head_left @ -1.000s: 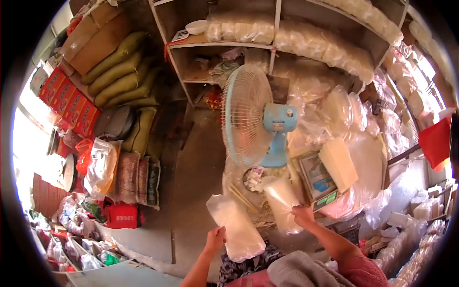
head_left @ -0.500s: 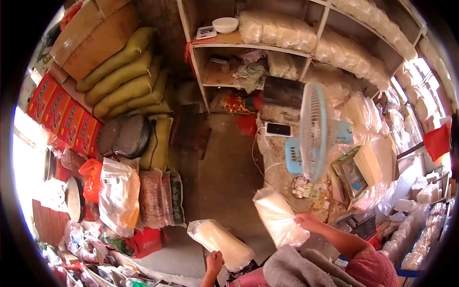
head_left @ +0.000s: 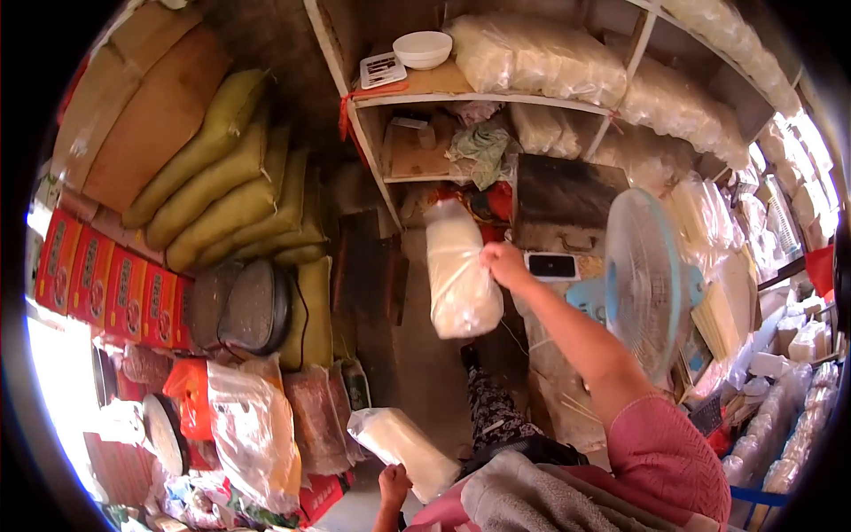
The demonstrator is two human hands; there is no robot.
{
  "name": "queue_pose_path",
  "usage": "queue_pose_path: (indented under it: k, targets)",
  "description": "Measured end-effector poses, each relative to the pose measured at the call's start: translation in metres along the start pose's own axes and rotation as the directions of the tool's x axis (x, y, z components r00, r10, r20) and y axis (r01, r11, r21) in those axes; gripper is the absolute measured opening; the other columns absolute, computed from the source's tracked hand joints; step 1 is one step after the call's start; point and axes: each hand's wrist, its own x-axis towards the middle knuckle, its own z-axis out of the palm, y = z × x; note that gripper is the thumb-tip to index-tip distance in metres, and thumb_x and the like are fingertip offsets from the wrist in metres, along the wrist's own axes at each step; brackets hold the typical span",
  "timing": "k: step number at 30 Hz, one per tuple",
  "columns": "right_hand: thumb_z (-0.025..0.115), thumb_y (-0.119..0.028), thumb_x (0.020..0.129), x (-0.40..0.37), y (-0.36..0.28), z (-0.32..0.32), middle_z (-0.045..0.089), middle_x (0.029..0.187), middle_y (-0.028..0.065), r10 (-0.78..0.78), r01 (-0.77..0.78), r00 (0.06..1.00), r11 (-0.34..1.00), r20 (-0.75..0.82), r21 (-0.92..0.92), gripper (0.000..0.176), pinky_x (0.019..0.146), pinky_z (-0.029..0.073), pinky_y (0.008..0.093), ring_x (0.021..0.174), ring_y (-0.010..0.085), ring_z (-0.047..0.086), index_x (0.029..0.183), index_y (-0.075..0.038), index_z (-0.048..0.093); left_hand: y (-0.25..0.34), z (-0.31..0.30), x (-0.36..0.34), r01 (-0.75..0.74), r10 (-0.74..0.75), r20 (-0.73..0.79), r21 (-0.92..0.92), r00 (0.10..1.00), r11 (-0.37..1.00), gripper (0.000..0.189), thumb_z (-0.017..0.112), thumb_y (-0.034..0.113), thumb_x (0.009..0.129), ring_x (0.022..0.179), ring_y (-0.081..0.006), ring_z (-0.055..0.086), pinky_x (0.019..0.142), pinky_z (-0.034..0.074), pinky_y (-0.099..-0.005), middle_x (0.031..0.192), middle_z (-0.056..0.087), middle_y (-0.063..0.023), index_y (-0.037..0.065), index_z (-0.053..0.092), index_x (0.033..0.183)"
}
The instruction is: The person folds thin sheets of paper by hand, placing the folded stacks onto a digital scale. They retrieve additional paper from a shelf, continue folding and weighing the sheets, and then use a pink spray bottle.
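My right hand (head_left: pixel 505 264) is stretched forward over the floor, its fingers closed on the side of a clear plastic bag (head_left: pixel 463 288) packed with something pale. That bag hangs upright in front of the low shelves. Close to my body, my left hand (head_left: pixel 394 483) is closed at the edge of a second plastic bag (head_left: pixel 408 448) with similar pale contents. This one lies tilted against my front. What exactly the bags contain I cannot make out.
At right, a table holds a blue fan (head_left: pixel 643 284) and a phone (head_left: pixel 551 266). Shelves with a white bowl (head_left: pixel 423 50) and packed bags (head_left: pixel 536 62) stand ahead. Stacked green sacks (head_left: pixel 222 204) and red boxes (head_left: pixel 106 284) line the left.
My right hand has carried its bag forward and left, from beside the table to before the shelves. My view has shifted and a leg now shows below. The left hand's bag stays near my body.
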Motion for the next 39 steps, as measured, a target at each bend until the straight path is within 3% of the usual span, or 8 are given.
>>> queue_pose_path:
  k: [10, 14, 18, 21, 25, 28, 30, 39]
  targets:
    - [0.051, -0.004, 0.074, 0.386, 0.079, -0.115, 0.057, 0.067, 0.0132, -0.269, 0.180, 0.874, 0.953, -0.405, -0.244, 0.011, 0.063, 0.045, 0.0343, 0.066, 0.0248, 0.057, 0.078, -0.005, 0.062, 0.151, 0.014, 0.195, 0.077, -0.089, -0.063, -0.168, 0.994, 0.983, 0.032, 0.052, 0.015, 0.091, 0.047, -0.0125, 0.055, 0.044, 0.043, -0.0259, 0.051, 0.056, -0.0064, 0.002, 0.052, 0.063]
    - [0.056, -0.014, 0.077, 0.475, 0.177, -0.178, 0.063, 0.084, 0.0200, -0.529, -0.120, 0.762, 0.451, -0.373, -0.885, 0.016, 0.073, 0.046, 0.0486, 0.079, 0.0415, 0.058, 0.086, -0.004, 0.065, 0.184, 0.023, 0.249, 0.132, -0.132, 0.013, -0.152, 0.991, 0.979, 0.033, 0.051, 0.016, 0.090, 0.047, -0.0125, 0.054, 0.044, 0.044, -0.0282, 0.053, 0.055, -0.0049, 0.002, 0.050, 0.060]
    - [0.059, -0.021, 0.080, 0.501, 0.260, -0.190, 0.064, 0.092, 0.0215, -0.341, 0.046, 0.458, 0.931, -0.821, -0.361, 0.026, 0.079, 0.047, 0.0442, 0.088, 0.0413, 0.058, 0.095, -0.001, 0.064, 0.160, 0.041, 0.297, 0.256, -0.242, 0.103, -0.168, 0.965, 0.952, 0.034, 0.053, 0.019, 0.091, 0.051, -0.0150, 0.058, 0.048, 0.046, -0.0290, 0.053, 0.058, -0.0100, -0.004, 0.054, 0.066]
    - [0.061, -0.009, 0.073, 0.458, 0.176, -0.116, 0.063, 0.093, 0.0207, -0.165, -0.287, 0.686, 0.833, -0.709, -0.472, 0.022, 0.084, 0.046, 0.0434, 0.096, 0.0392, 0.057, 0.093, -0.001, 0.065, 0.173, 0.052, 0.331, 0.165, -0.172, 0.118, 0.068, 0.978, 0.984, 0.033, 0.053, 0.019, 0.091, 0.051, -0.0156, 0.058, 0.049, 0.045, -0.0302, 0.054, 0.058, -0.0099, -0.002, 0.055, 0.066]
    - [0.056, 0.002, 0.073, 0.463, 0.137, -0.010, 0.044, 0.131, 0.0250, -0.379, 0.345, 0.917, 0.588, 0.128, -0.732, 0.061, 0.096, 0.045, 0.0428, 0.115, 0.0376, 0.049, 0.131, 0.000, 0.039, 0.223, 0.063, 0.371, 0.171, -0.169, 0.128, -0.006, 0.977, 0.985, 0.034, 0.053, 0.019, 0.091, 0.051, -0.0144, 0.056, 0.050, 0.045, -0.0307, 0.055, 0.057, -0.0096, -0.004, 0.055, 0.065]
    - [0.042, -0.026, 0.093, 0.527, 0.181, 0.007, 0.049, 0.127, 0.0225, -0.147, 0.099, 0.988, 0.429, 0.039, -0.898, 0.043, 0.103, 0.036, 0.0426, 0.120, 0.0351, 0.045, 0.130, -0.005, 0.044, 0.203, 0.070, 0.392, 0.154, -0.156, 0.154, 0.026, 0.976, 0.988, 0.034, 0.053, 0.019, 0.091, 0.051, -0.0133, 0.056, 0.050, 0.045, -0.0302, 0.055, 0.057, -0.0093, -0.003, 0.054, 0.064]
    - [0.043, -0.040, 0.091, 0.569, 0.215, -0.016, 0.053, 0.123, 0.0178, 0.220, -0.352, 0.935, 0.668, -0.278, -0.655, 0.046, 0.101, 0.037, 0.0417, 0.117, 0.0307, 0.049, 0.121, -0.006, 0.052, 0.194, 0.074, 0.398, 0.212, -0.214, 0.138, 0.031, 0.967, 0.977, 0.034, 0.053, 0.017, 0.090, 0.050, -0.0149, 0.059, 0.048, 0.046, -0.0303, 0.054, 0.058, -0.0104, -0.002, 0.051, 0.062]
    - [0.034, -0.067, 0.083, 0.603, 0.275, -0.028, 0.037, 0.144, 0.0099, 0.130, -0.336, 0.938, 0.569, -0.321, -0.751, 0.078, 0.112, 0.020, 0.0394, 0.136, 0.0270, 0.029, 0.139, -0.013, 0.038, 0.135, 0.082, 0.398, 0.295, -0.282, 0.149, -0.068, 0.948, 0.953, 0.033, 0.053, 0.018, 0.090, 0.050, -0.0161, 0.061, 0.047, 0.048, -0.0298, 0.054, 0.060, -0.0121, -0.001, 0.050, 0.064]
